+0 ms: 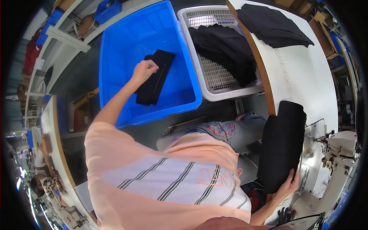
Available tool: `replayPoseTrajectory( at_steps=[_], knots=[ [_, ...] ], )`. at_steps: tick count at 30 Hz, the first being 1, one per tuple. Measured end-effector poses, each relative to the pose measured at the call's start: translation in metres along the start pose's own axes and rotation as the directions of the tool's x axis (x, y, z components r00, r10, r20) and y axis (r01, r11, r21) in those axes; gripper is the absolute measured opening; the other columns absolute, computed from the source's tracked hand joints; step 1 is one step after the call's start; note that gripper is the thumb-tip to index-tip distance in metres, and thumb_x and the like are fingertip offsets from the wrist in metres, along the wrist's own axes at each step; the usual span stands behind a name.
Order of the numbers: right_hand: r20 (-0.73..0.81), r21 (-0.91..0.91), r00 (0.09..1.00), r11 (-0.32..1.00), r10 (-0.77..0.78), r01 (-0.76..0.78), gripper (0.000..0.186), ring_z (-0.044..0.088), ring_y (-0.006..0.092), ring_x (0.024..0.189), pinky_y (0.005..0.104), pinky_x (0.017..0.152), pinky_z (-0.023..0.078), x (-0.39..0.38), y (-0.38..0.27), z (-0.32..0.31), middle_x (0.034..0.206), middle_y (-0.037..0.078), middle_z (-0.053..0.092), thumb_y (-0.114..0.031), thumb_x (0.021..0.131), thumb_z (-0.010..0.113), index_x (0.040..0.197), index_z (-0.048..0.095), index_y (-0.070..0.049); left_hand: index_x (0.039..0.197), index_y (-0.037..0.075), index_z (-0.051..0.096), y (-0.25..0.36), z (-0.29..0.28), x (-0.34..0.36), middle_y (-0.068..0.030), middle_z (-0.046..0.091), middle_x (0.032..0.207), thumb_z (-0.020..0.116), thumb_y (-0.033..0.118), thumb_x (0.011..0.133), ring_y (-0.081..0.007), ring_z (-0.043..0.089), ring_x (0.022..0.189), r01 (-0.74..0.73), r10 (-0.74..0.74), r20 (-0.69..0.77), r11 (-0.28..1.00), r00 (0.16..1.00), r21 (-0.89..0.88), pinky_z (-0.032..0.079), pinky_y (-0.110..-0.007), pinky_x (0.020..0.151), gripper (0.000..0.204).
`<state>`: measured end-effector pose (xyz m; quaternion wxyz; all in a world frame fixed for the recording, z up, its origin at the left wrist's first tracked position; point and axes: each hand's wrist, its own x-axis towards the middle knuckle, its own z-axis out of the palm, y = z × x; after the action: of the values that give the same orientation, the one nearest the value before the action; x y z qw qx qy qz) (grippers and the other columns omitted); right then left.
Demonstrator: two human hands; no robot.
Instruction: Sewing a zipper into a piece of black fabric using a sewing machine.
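Note:
My left hand is over the blue bin with its fingers curled. What they hold, if anything, is hidden. Just beneath it, narrow black cloth pieces lie overlapped, and a thin pale line runs along one. At the lower right, my right hand grips the near edge of a long black cloth bundle. This bundle hangs over the edge of the sewing table, next to the sewing machine.
A white plastic basket holding black cloth stands right of the bin. More black cloth lies on the far part of the white tabletop. At the left are shelving and a co-worker by another machine.

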<state>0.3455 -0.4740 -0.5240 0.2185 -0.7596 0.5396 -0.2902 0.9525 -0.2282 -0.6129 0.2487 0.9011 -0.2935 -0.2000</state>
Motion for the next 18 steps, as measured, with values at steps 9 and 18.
replayPoseTrajectory(
  at_steps=[9, 18],
  knots=[
    [-0.091, -0.054, 0.996, 0.998, 0.021, -0.026, 0.029, 0.06, 0.0161, 0.085, 0.0277, 0.082, 0.046, 0.009, -0.013, 0.012, 0.098, 0.015, 0.068, -0.015, 0.094, 0.056, 0.111, 0.061, 0.008, 0.124, -0.006, 0.049, -0.068, 0.12, 0.062, -0.0229, 0.055, 0.119, 0.065, 0.013, 0.077, -0.034, 0.062, 0.098, -0.103, 0.196, -0.001, 0.523, 0.981, 0.846, 0.056, -0.037, 0.075, 0.053],
    [-0.121, -0.023, 0.993, 1.0, 0.016, -0.019, 0.027, 0.06, 0.017, 0.082, 0.0281, 0.08, 0.047, 0.002, -0.008, 0.004, 0.097, 0.016, 0.068, -0.012, 0.092, 0.057, 0.11, 0.061, 0.008, 0.111, 0.0, 0.062, 0.058, -0.069, -0.003, -0.0098, 0.067, 0.099, 0.06, 0.007, 0.089, -0.0152, 0.066, 0.086, -0.022, 0.025, -0.012, 0.433, 1.0, -0.901, 0.053, -0.028, 0.076, 0.023]
  ],
)
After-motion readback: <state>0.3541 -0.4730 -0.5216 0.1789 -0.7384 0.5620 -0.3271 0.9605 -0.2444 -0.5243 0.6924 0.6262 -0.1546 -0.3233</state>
